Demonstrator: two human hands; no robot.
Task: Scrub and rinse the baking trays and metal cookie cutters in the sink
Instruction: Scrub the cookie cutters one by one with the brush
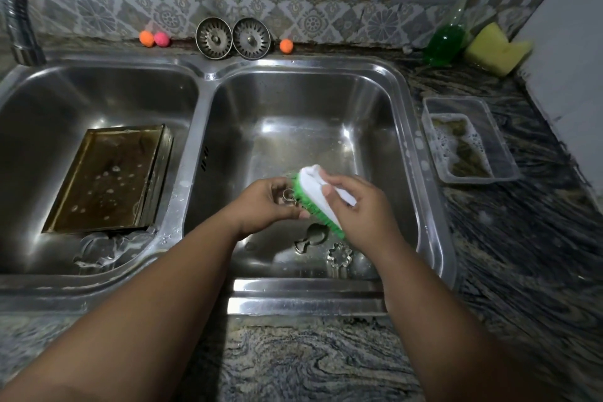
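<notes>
Over the right sink basin [375, 101], my left hand [264, 202] grips a small metal cookie cutter [288, 196]. My right hand [355, 206] holds a white scrub brush with green bristles [313, 196], and the bristles press against that cutter. Two more cutters lie on the basin floor below my hands: a rounded one [310, 240] and a flower-shaped one [340, 257]. A brown, wet baking tray [107, 178] leans in the left basin [39, 101], with several soapy cutters [101, 250] in front of it.
Two sink strainers [213, 37] [251, 37] and three small orange and pink balls [146, 38] stand along the back ledge. A green soap bottle [445, 42] and a yellow sponge [496, 49] sit at the back right. A clear tub of sudsy water [470, 140] rests on the counter.
</notes>
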